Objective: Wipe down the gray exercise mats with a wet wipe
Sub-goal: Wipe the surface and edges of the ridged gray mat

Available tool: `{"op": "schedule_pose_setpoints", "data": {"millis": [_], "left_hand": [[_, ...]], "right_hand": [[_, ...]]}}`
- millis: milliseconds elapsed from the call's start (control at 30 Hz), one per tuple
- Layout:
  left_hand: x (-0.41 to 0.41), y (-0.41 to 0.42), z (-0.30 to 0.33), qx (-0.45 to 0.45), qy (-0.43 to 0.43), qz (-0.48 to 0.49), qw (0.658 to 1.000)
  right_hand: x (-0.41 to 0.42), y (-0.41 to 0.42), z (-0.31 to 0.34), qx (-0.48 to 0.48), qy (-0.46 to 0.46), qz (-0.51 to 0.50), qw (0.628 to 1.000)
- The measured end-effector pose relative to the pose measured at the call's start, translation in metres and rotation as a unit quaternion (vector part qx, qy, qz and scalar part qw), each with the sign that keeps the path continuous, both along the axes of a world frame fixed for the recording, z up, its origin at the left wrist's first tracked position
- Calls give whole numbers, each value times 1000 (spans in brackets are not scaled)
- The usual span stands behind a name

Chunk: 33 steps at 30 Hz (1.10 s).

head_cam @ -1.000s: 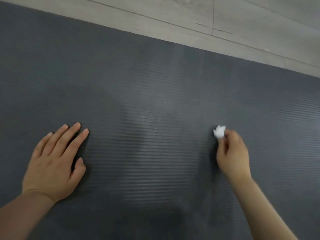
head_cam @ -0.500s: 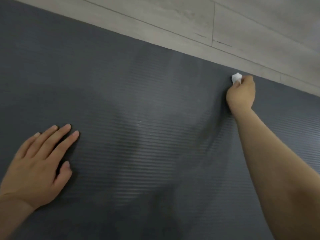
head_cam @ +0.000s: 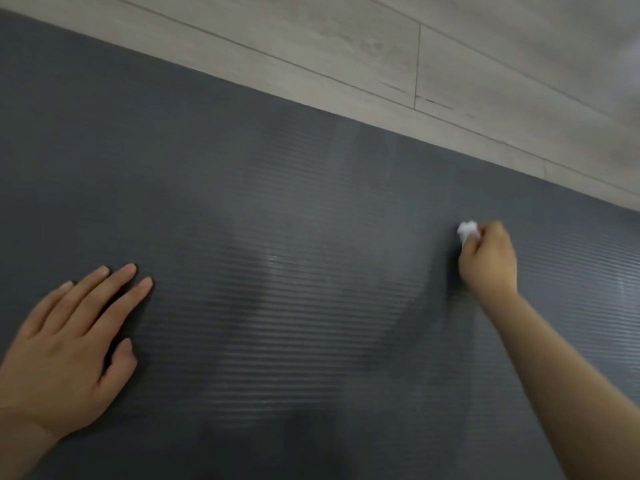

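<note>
A dark gray ribbed exercise mat (head_cam: 277,209) fills most of the view, with damp, shiny streaks across its middle. My right hand (head_cam: 490,261) grips a small crumpled white wet wipe (head_cam: 467,231) and holds it against the mat at the right, a little below the mat's far edge. My left hand (head_cam: 69,344) rests flat on the mat at the lower left, fingers straight and spread.
Pale wood-look floor planks (head_cam: 381,46) run along the top beyond the mat's far edge, which slants down to the right.
My right hand pushed the wipe up to the mat's far edge, then drew it back down toward me. My left hand stayed flat on the mat.
</note>
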<state>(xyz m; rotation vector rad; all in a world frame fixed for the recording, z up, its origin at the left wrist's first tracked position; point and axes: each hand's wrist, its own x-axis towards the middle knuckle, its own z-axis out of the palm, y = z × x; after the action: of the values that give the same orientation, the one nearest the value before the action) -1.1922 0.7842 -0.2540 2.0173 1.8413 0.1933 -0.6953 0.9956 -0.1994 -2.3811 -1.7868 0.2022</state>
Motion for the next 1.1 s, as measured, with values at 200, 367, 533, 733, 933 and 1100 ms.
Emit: {"op": "schedule_pose_setpoints", "data": {"millis": [200, 367, 533, 733, 933, 1100], "left_hand": [[1, -2, -2, 21, 6, 3, 1000], [5, 1, 10, 15, 22, 4, 1000], [10, 4, 26, 33, 46, 1, 998], [8, 5, 28, 19, 54, -5, 998], [7, 4, 26, 10, 54, -10, 998], [8, 7, 31, 0, 62, -13, 998]], "right_hand": [[7, 138, -11, -11, 34, -172, 984], [1, 117, -7, -26, -6, -173, 985], [-99, 124, 11, -21, 33, -163, 986], [-377, 80, -7, -72, 79, 236, 966], [-234, 125, -2, -67, 6, 144, 987], [-10, 85, 28, -101, -42, -239, 965]]}}
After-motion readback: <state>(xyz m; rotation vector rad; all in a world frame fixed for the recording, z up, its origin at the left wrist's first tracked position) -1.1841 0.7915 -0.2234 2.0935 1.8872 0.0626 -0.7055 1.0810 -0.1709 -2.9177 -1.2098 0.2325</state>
